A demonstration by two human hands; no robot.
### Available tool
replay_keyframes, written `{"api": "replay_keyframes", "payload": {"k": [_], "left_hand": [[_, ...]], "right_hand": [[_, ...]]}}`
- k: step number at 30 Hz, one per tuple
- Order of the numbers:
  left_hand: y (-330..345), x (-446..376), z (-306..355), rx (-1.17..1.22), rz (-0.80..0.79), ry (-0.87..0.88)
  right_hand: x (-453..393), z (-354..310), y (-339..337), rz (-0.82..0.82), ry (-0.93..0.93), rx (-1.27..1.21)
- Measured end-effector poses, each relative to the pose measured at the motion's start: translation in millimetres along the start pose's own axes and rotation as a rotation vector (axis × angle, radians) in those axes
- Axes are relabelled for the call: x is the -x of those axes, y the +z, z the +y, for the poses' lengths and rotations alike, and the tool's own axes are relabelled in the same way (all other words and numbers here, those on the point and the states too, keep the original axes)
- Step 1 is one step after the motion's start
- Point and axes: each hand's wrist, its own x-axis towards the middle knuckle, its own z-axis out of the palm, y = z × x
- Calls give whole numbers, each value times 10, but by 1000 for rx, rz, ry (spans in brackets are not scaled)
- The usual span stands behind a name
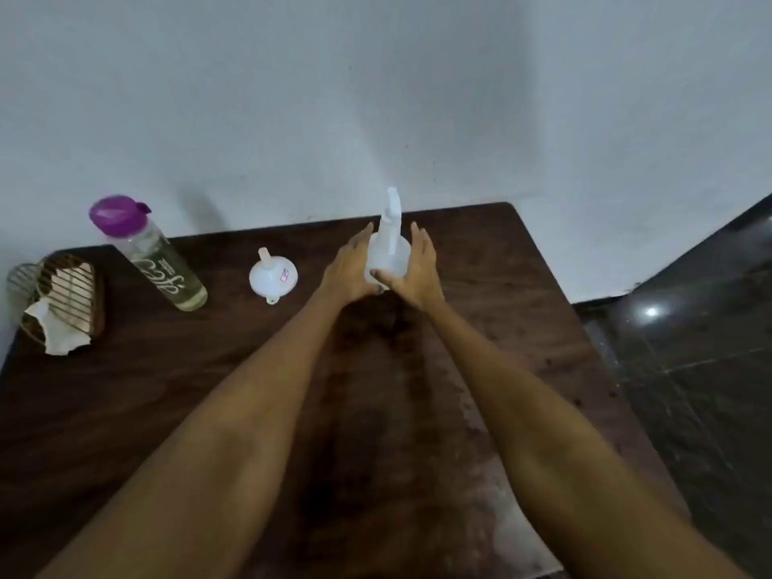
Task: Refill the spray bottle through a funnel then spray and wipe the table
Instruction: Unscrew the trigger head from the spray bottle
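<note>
Now both hands frame the white spray bottle (386, 248), standing upright at twelve o'clock on the dark wooden counter (480, 328): left hand (351, 269) and right hand (415, 271) flank its body, fingers nearly straight, neither grip visibly closed. Its long axis runs vertical, trigger head on, both hands equally near. At nine o'clock lie the funnel (273, 275) and purple-capped refill bottle (148, 252); pale wall behind, dark tiled floor right.
</note>
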Motion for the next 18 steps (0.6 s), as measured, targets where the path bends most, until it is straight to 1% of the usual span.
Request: {"api": "replay_keyframes", "payload": {"k": [2,3,4,7,11,16,18], "left_hand": [[29,-92,-28,19,-54,92],[44,-120,-48,40,-76,99],[64,-146,-65,62,-65,94],[247,-134,-161,122,11,67],[448,-49,-262,135,80,73],[620,239,-264,161,192,187],[687,328,-258,182,231,204]], "right_hand": [[-108,1,58,-41,-43,36],[-163,20,73,-54,-55,30],[-198,25,88,-40,-62,21],[-197,156,233,28,-92,29],[-96,332,307,99,-171,71],[166,414,242,189,-229,85],[263,419,247,209,-252,69]]}}
